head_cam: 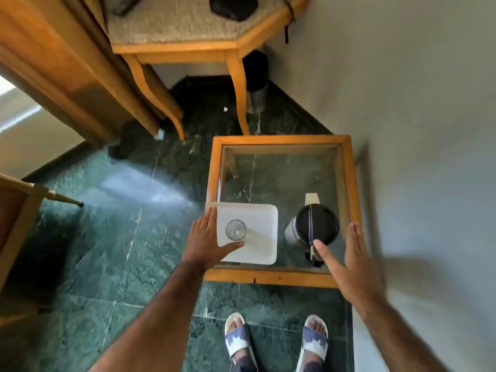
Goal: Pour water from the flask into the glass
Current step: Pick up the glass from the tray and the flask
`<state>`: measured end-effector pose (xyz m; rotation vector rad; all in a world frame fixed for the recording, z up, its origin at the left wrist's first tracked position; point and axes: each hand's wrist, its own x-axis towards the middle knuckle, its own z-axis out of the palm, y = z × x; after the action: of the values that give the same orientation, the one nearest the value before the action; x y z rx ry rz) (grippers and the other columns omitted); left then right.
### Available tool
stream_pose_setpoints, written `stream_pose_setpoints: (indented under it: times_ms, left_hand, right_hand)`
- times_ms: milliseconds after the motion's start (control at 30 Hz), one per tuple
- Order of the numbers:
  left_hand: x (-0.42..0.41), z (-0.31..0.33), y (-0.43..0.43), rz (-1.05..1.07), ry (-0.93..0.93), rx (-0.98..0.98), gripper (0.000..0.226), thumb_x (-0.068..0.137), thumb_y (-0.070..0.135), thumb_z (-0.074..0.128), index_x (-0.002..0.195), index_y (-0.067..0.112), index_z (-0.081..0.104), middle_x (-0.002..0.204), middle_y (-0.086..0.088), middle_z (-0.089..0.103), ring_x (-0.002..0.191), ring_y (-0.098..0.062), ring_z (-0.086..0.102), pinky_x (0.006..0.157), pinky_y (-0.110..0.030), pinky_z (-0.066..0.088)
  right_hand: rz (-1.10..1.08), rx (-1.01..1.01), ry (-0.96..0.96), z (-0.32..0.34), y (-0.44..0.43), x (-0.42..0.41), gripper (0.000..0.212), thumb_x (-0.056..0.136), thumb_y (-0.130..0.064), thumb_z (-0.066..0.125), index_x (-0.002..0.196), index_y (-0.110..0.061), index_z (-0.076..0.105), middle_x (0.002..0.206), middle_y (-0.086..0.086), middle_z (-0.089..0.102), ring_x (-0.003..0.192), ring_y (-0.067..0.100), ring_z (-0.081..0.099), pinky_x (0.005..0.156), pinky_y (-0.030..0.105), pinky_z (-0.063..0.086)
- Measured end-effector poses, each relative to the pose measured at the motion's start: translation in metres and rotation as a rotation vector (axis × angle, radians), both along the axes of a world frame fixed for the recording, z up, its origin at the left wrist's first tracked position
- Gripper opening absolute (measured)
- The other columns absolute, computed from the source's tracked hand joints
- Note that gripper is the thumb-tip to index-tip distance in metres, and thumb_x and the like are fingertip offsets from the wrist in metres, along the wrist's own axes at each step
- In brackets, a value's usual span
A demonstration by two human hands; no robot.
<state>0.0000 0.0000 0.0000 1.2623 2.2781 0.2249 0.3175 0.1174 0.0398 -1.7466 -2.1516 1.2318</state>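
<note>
Where the wooden-framed glass table (279, 142) stands on the green floor, the head view shows a white tray (257, 218) on its near-left corner with the glass (235, 230) upright on it; the flask (312, 224) stands right of the tray; left hand (205, 242) and right hand (346, 260) are spread wide, holding nothing

Glass-topped side table (279, 277), wood frame. White tray (261, 218) at its 8 o'clock corner; clear glass (236, 229) upright on tray. Steel flask (312, 226), black lid, at 4 o'clock, apart from tray. Left hand (205, 242) spread, flanking the glass; right hand (346, 255) spread beside flask, thumb at handle.
</note>
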Motion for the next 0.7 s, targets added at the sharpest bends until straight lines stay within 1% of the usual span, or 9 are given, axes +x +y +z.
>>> stream_pose_setpoints:
  times_ms: [133, 200, 267, 300, 400, 533, 567, 633, 700]
  left_hand:
    - [0.004, -0.055, 0.003, 0.172, -0.141, -0.023, 0.134, 0.063, 0.058, 0.092, 0.162, 0.006, 0.018, 0.166, -0.013, 0.032, 0.150, -0.033, 0.032, 0.121, -0.048, 0.032]
    - [0.012, -0.084, 0.003, 0.243, -0.186, -0.031, 0.132, 0.063, 0.051, 0.095, 0.163, 0.007, 0.019, 0.167, -0.012, 0.032, 0.151, -0.031, 0.033, 0.122, -0.044, 0.031]
    - [0.015, -0.104, 0.003, 0.314, -0.222, -0.004, 0.122, 0.066, 0.042, 0.096, 0.162, 0.009, 0.028, 0.163, -0.009, 0.040, 0.147, -0.028, 0.041, 0.120, -0.040, 0.034]
    - [0.016, -0.115, 0.003, 0.362, -0.250, 0.037, 0.114, 0.067, 0.036, 0.097, 0.159, 0.011, 0.034, 0.158, -0.008, 0.048, 0.142, -0.027, 0.048, 0.118, -0.041, 0.039]
    - [0.022, -0.143, 0.003, 0.527, -0.352, 0.166, 0.095, 0.068, 0.020, 0.098, 0.150, 0.017, 0.050, 0.140, -0.005, 0.063, 0.117, -0.025, 0.067, 0.102, -0.041, 0.056]
    - [0.029, -0.162, 0.002, 0.642, -0.394, 0.312, 0.073, 0.069, 0.020, 0.096, 0.134, 0.023, 0.062, 0.125, 0.006, 0.069, 0.093, 0.005, 0.071, 0.080, -0.015, 0.058]
    - [0.031, -0.170, 0.002, 0.676, -0.422, 0.343, 0.069, 0.069, 0.021, 0.096, 0.130, 0.023, 0.064, 0.123, 0.008, 0.070, 0.092, 0.009, 0.070, 0.076, -0.011, 0.056]
    - [0.034, -0.176, 0.003, 0.725, -0.468, 0.387, 0.066, 0.069, 0.021, 0.096, 0.127, 0.024, 0.066, 0.120, 0.009, 0.072, 0.099, 0.003, 0.071, 0.080, -0.012, 0.057]
    - [0.036, -0.181, 0.006, 0.739, -0.497, 0.425, 0.066, 0.070, 0.020, 0.096, 0.128, 0.023, 0.067, 0.120, 0.006, 0.072, 0.106, -0.003, 0.069, 0.088, -0.018, 0.058]
  right_hand:
    - [-0.207, -0.146, 0.134, -0.028, -0.019, 0.000, 0.122, 0.073, -0.100, 0.044, 0.166, -0.020, 0.034, 0.176, 0.002, 0.030, 0.160, 0.020, 0.026, 0.128, 0.048, 0.024]
    - [-0.291, -0.238, 0.253, -0.043, -0.029, 0.000, 0.091, 0.077, -0.097, 0.047, 0.147, -0.039, 0.060, 0.155, -0.011, 0.061, 0.147, 0.010, 0.049, 0.118, 0.041, 0.040]
    - [-0.339, -0.253, 0.379, -0.050, -0.035, -0.003, 0.053, 0.084, -0.090, 0.050, 0.113, -0.054, 0.076, 0.117, -0.028, 0.078, 0.119, -0.009, 0.064, 0.097, 0.026, 0.045]
    - [-0.361, -0.261, 0.432, -0.052, -0.036, -0.006, 0.048, 0.086, -0.088, 0.051, 0.106, -0.055, 0.079, 0.111, -0.029, 0.080, 0.113, -0.010, 0.067, 0.095, 0.025, 0.044]
    - [-0.401, -0.250, 0.512, -0.077, -0.043, -0.009, 0.066, 0.084, -0.092, 0.050, 0.097, -0.036, 0.083, 0.110, -0.012, 0.083, 0.115, 0.007, 0.071, 0.101, 0.038, 0.045]
    - [-0.459, -0.144, 0.676, -0.094, -0.053, -0.013, 0.056, 0.088, -0.083, 0.060, 0.089, -0.030, 0.079, 0.098, -0.006, 0.081, 0.107, 0.015, 0.072, 0.099, 0.037, 0.046]
    - [-0.476, -0.135, 0.722, -0.101, -0.056, -0.015, 0.053, 0.090, -0.079, 0.062, 0.087, -0.029, 0.078, 0.094, -0.006, 0.079, 0.105, 0.017, 0.072, 0.101, 0.039, 0.046]
    - [-0.517, -0.129, 0.816, -0.106, -0.058, -0.019, 0.047, 0.092, -0.074, 0.065, 0.084, -0.029, 0.076, 0.086, -0.008, 0.074, 0.096, 0.017, 0.068, 0.103, 0.043, 0.046]
    - [-0.553, -0.127, 0.915, -0.109, -0.058, -0.025, 0.042, 0.092, -0.069, 0.068, 0.080, -0.029, 0.074, 0.079, -0.011, 0.069, 0.087, 0.014, 0.062, 0.096, 0.037, 0.046]
